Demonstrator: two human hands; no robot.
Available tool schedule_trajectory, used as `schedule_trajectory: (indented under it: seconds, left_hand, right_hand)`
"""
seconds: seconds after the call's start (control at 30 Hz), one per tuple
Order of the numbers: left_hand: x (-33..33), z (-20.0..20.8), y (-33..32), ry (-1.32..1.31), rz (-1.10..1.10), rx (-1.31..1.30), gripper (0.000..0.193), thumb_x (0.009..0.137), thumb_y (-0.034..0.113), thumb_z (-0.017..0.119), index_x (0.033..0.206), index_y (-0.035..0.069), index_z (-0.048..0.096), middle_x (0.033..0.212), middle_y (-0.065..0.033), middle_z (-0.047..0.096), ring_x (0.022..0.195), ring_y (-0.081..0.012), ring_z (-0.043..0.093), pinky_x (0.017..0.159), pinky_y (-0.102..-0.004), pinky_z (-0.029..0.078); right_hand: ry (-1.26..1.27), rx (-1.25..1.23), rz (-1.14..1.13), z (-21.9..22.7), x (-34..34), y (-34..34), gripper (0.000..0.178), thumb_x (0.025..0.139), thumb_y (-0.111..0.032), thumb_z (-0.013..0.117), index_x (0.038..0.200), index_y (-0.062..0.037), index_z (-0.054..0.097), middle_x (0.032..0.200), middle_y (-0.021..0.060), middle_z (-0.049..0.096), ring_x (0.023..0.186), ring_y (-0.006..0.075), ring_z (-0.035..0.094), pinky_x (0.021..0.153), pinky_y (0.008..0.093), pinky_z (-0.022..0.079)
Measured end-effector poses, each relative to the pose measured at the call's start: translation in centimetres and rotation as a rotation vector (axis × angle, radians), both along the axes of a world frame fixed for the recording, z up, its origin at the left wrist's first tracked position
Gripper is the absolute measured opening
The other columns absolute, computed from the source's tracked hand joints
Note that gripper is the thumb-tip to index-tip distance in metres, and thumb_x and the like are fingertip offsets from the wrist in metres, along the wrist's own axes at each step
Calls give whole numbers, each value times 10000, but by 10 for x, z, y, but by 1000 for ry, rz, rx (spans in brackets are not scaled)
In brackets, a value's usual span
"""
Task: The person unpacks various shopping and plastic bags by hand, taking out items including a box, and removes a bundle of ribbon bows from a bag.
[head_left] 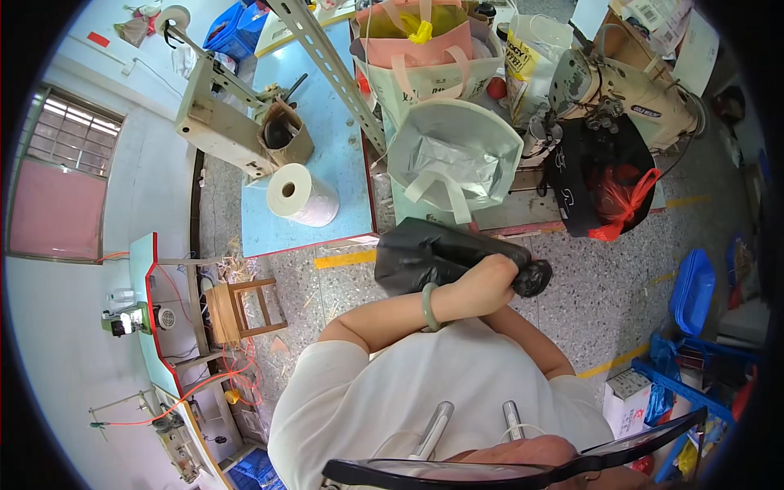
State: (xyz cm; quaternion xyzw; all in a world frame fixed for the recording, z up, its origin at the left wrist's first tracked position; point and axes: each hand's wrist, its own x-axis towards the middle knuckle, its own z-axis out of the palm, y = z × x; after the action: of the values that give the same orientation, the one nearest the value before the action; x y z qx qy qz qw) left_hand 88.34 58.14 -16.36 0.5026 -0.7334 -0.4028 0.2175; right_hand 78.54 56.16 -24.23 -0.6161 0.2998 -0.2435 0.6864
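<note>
— Two hands, both on one thing: we have the black plastic bag (433, 257) up in front of our chest, over the speckled floor (604, 302).

— Which hand is where?

— Our left hand (487, 282), the one with the green bangle (429, 306) on its wrist, is closed over the bunched end of the bag, fingers wrapped around the twisted plastic at its right end. Our right hand is tucked behind the left; only its forearm shows, crossing under the left wrist, so we cannot tell how it is curled or whether it grips anything.

— And the rest of the bag?

— It spreads out to the left of our fist, crumpled and glossy, hanging free of the table edge in front of us.

— What sits near it?

— Just beyond the bag hangs a grey tote bag (453, 155) with its mouth open, against the side of the blue table (327, 122). On that table lies a white roll (300, 194). To the right we see a sewing machine (629, 90), with a black bag holding red plastic (604, 184) below it. A small wooden stool (241, 309) stands on the floor to our left.
</note>
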Motion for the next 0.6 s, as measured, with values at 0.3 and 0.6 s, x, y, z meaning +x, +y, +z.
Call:
schedule_trajectory:
  seconds: [0.3, 0.6]
  left_hand:
    - [36, 56, 2, 337, -62, -249, 436, 774, 19, 611, 1201, 8, 524, 903, -184, 646, 900, -387, 608, 823, -383, 469]
    - [183, -13, -60, -320, 604, -710, 284, 815, 118, 692, 1092, 61, 666, 1149, -158, 621, 1119, -294, 570, 939, -374, 432]
  right_hand:
    - [-200, 18, -96, -15, -29, -47, 373, 789, -196, 626, 1129, -50, 579, 1084, 86, 596, 989, 171, 566, 878, 312, 444]
    - [-513, 572, -121, -34, -198, -119, 273, 881, -183, 557, 1098, -20, 595, 1007, 100, 631, 913, 194, 610, 822, 315, 500]
